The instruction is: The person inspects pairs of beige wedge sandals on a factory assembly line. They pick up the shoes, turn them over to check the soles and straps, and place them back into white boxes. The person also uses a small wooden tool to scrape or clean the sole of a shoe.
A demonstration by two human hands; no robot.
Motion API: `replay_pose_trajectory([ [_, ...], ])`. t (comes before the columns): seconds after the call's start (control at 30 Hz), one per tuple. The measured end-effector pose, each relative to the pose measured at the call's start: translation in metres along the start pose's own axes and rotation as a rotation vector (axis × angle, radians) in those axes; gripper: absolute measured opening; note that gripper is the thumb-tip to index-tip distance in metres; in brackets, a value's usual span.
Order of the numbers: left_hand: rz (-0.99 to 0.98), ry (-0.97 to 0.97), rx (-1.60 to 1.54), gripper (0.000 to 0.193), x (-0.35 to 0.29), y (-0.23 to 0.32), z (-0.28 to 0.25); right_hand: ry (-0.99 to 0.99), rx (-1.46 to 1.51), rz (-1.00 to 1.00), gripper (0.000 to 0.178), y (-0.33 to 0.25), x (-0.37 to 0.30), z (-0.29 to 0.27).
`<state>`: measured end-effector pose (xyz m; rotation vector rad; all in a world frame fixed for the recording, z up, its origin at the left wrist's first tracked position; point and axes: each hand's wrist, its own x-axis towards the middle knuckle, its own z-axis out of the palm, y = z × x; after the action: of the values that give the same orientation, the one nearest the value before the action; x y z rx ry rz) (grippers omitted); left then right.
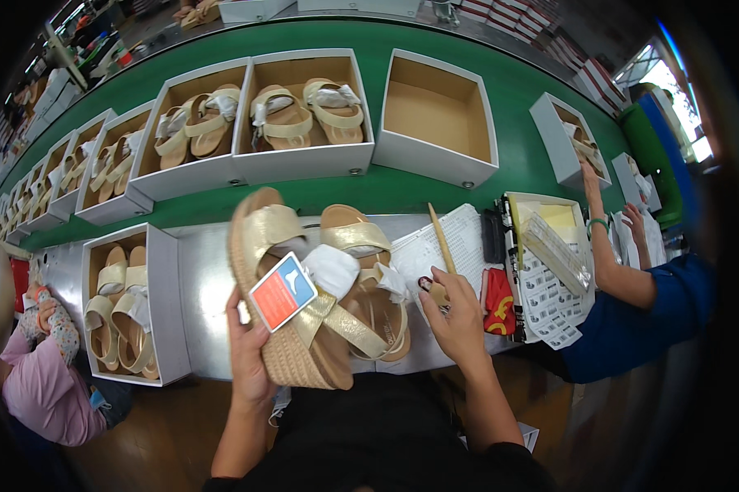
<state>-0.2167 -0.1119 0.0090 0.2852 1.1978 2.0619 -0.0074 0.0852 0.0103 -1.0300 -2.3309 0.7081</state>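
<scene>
My left hand [250,361] grips a gold strapped wedge sandal [277,238] by its woven sole, tilted above the metal worktop. A blue-and-red card tag [284,290] hangs over its straps beside a wad of white paper [331,271]. The matching sandal [361,238] lies on the worktop just right of it, with white paper stuffing under its straps. My right hand [458,321] is over the papers, thumb and fingers apart and partly bent. A small dark and beige thing [435,293] shows between them; its kind is unclear.
An open box [132,246] with a sandal pair stands left. Boxed sandals [304,148] line the green belt [320,37], with an unfilled box [435,156]. Right lie a wooden stick [442,238], a red packet [498,302] and a label tray [550,303]. Co-workers [648,320] flank me.
</scene>
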Motion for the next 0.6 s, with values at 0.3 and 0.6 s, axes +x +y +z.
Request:
replay_pose_trajectory([
  [0.3,0.298,-0.083,0.841,0.071,-0.008,0.075,0.006,-0.101,-0.306,0.254,0.024,0.041,-0.029,-0.007],
  [0.6,0.046,-0.010,0.580,0.063,-0.013,0.046,0.015,0.051,-0.316,0.071,0.050,0.063,-0.015,0.015],
])
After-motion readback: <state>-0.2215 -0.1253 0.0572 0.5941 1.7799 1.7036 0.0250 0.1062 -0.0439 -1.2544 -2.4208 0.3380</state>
